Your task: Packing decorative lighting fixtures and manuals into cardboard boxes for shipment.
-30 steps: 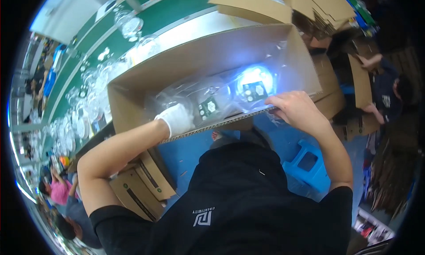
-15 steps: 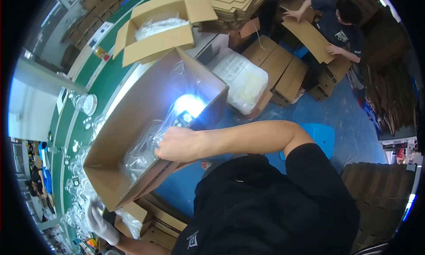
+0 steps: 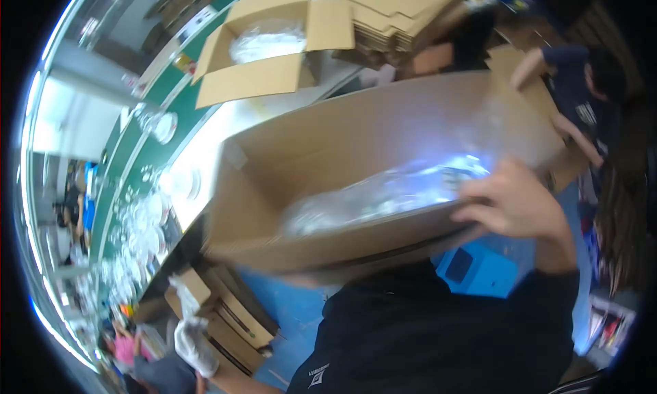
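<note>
A large open cardboard box [image 3: 328, 161] fills the middle of the view, blurred by motion. Clear plastic-wrapped items [image 3: 383, 195] lie inside it and catch bright light. My right hand [image 3: 513, 202] is bare and grips the box's near rim at its right end, fingers curled over the edge. My left hand [image 3: 195, 346], in a white glove, hangs low at the lower left, away from the box and just above small brown cartons [image 3: 236, 319] on the floor. A bit of clear plastic [image 3: 181, 289] shows above the glove; whether the hand holds it is unclear.
A second open box [image 3: 267, 79] with a plastic bag inside sits on the green bench [image 3: 171, 137] behind. Flat cardboard [image 3: 404, 11] is stacked at the top. Glass pieces [image 3: 147, 216] line the bench at left. A blue stool [image 3: 479, 271] stands below; another person [image 3: 582, 86] works at right.
The view has swung and the big box now lies across the centre. My right hand moved from inside the box to its near rim. My gloved left hand stays low at left.
</note>
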`<state>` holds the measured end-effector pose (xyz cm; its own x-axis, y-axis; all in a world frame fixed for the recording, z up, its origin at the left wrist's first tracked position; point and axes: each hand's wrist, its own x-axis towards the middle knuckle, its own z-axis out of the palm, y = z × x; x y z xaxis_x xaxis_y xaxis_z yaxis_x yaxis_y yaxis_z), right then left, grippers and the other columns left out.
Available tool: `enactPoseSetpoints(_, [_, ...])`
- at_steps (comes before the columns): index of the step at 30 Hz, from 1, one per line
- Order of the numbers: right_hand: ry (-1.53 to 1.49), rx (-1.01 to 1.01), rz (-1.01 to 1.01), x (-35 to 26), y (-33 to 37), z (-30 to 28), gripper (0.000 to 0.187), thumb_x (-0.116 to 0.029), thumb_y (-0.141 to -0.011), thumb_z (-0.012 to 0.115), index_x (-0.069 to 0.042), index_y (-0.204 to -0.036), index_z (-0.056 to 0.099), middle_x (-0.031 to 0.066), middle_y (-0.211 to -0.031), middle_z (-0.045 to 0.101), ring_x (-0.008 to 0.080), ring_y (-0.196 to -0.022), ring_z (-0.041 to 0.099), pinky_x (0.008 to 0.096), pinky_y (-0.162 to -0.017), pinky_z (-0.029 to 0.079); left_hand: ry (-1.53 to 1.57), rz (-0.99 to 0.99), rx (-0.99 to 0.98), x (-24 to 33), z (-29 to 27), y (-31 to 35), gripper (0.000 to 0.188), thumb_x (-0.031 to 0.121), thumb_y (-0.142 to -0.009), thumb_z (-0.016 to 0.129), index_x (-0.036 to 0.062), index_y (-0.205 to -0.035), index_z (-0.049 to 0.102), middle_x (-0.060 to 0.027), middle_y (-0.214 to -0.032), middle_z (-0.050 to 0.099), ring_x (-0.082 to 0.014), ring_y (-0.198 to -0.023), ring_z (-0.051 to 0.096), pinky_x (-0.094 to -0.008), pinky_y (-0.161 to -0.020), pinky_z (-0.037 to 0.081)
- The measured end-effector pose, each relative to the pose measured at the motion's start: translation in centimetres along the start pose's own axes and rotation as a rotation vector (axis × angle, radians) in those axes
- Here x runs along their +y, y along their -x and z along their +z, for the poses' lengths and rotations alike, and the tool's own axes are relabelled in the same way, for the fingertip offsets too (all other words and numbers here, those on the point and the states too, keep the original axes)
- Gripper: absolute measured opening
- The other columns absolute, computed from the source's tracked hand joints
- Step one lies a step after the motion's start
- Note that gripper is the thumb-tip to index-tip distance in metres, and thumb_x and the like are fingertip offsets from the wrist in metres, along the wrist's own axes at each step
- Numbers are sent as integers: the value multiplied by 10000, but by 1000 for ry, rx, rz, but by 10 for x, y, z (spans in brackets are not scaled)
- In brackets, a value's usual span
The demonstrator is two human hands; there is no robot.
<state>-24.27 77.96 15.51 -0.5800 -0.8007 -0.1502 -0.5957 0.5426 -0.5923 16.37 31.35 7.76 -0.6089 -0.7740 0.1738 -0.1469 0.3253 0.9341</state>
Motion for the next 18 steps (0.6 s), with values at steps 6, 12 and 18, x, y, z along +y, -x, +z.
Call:
enactPoseSetpoints(6, [205,316,332,128,81,-13,249,-136,-740,760,57,-671,619,247,-621,566,402,-567,560,412,-564,453,24,-358,-241,-30,102,21,358,248,-1034,535,-65,-1164,652,-172,-1026,721,-262,-908,711,-377,-831,564])
enactPoseSetpoints(12, [249,298,644,416,136,24,411,-112,-773,780,28,-1126,622,210,-1125,619,400,-1082,553,468,-929,446,38,-689,-466,-96,142,60,430,310,-1032,546,-22,-1302,585,-127,-1152,686,-207,-1028,673,-332,-906,531])
enactPoseSetpoints(18, [284,325,791,596,119,78,460,-120,-809,778,8,-1227,635,215,-1097,682,408,-1049,636,470,-908,508,-430,-962,-502,-151,112,158,410,332,-1020,561,19,-1277,624,-107,-1159,695,-198,-994,669,-341,-883,536])
